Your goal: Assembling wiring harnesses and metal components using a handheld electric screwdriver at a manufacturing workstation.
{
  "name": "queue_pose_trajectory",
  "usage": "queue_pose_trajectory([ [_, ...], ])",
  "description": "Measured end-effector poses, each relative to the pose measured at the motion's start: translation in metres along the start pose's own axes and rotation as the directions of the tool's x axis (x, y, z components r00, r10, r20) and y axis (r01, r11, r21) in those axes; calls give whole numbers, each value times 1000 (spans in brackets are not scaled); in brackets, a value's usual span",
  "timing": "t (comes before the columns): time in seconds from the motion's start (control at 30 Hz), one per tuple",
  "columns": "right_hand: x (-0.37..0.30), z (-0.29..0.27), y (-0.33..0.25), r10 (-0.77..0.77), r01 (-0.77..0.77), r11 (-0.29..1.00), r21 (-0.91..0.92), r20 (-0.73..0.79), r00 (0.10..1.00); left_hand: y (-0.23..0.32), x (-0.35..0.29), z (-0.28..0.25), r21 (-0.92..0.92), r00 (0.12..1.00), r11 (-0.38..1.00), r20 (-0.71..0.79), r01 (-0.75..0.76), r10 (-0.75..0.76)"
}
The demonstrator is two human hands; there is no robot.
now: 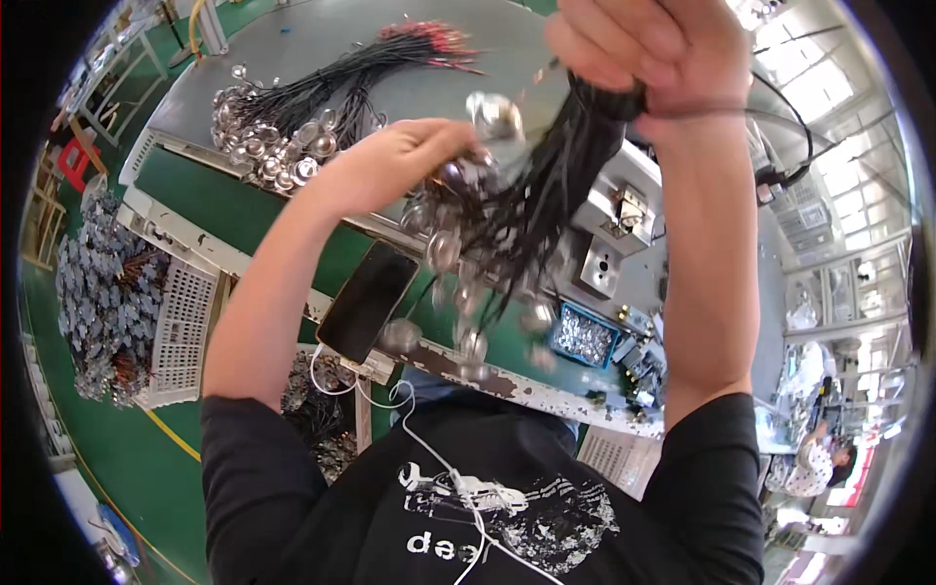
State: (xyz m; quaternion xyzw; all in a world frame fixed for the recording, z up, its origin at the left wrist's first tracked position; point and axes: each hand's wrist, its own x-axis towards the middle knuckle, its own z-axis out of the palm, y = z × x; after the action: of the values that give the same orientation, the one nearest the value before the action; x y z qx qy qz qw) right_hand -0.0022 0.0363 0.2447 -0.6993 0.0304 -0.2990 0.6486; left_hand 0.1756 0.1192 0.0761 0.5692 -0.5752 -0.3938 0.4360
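Note:
My right hand (648, 54) is raised at the top right, its fingers wrapped round a thick bundle of black cables (558, 180). From the fist the bundle hangs down to the left, ending in many shiny round metal caps (444, 252), some blurred by motion. My left hand (409, 161) reaches in among the upper caps with thumb and fingers closed on them; exactly which ones it pinches is hidden. Another pile of black cables (336, 86) lies on the grey table behind, with metal caps at its near end and red tips at its far end.
A black phone (369, 300) with a white cord rests at the table's near edge. Right of the bundle are a blue tray of small metal parts (582, 334) and a metal fixture (600, 268). At left, a white crate (183, 327) stands beside heaped parts. A person sits far right.

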Motion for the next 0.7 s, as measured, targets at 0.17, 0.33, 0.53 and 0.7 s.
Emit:
queue_pose_trajectory([
  [0.17, 21, -15, 44, 17, -14, 998, 61, -51, 999, -41, -10, 18, 143, 782, 952, -544, -271, 304],
  [0.33, 27, -74, 72, -3, 13, 998, 66, -154, 988, -53, -82, 57, 566, 850, 819, -473, 93, 230],
  [0.53, 38, -91, 109, -37, 62, 992, 112, -215, 976, -85, -138, 106, 729, 942, 611, -322, 308, -91],
  [0.7, 41, -107, 133, -65, 98, 989, 111, -269, 961, -88, -135, 113, 718, 925, 603, -369, 347, -93],
])
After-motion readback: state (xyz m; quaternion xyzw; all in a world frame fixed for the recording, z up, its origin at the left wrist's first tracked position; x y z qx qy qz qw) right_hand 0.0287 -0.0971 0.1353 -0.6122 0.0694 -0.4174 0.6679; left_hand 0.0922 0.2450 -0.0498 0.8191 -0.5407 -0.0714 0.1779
